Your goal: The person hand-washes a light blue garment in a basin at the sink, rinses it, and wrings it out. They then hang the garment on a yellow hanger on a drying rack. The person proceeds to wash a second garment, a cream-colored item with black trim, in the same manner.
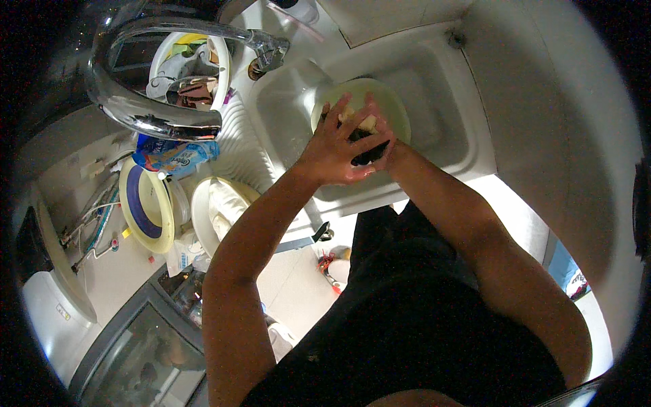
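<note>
Both hands are over a pale greenish basin point(399, 112) in a white laundry sink point(442, 86). My left hand point(338, 145) is spread, its fingers apart, across my right hand point(379, 135); the two touch or nearly touch. Below and between them lies dark cloth point(374, 155) with some pale yellowish material point(367, 122). Whether either hand grips the cloth is hidden by the overlapping fingers. The skin looks wet.
A chrome faucet point(168, 122) arches at upper left. Beside the ribbed washboard point(236, 137) are a white bucket of clothes point(224, 71), a blue detergent pouch point(190, 156), a purple-and-cream basin point(168, 224) and a white basin holding cloth point(201, 219). A wall borders the sink's right side.
</note>
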### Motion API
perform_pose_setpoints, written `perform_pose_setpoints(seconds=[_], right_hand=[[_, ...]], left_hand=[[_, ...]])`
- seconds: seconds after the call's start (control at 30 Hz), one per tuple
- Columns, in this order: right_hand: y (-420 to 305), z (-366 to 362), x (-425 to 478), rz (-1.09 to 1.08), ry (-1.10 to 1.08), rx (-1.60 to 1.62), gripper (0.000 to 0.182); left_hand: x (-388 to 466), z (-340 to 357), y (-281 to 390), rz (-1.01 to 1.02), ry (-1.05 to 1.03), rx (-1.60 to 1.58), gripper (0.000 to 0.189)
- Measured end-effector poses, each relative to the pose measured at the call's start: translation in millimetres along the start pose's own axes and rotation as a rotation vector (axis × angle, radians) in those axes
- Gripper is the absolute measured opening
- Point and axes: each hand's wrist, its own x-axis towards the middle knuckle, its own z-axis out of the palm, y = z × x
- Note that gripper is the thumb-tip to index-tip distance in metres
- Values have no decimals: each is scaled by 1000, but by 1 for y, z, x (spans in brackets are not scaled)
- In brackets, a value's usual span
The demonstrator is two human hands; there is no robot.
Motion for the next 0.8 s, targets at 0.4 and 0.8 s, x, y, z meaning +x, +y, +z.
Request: perform_pose_setpoints(seconds=[0.4, 0.8], right_hand=[[-1, -19, 49, -153, -23, -21, 29], [13, 13, 62, -825, 650, -1590, 20]], left_hand=[[16, 51, -11, -366, 634, -202, 33], [14, 70, -6, -1143, 1030, -751, 18]])
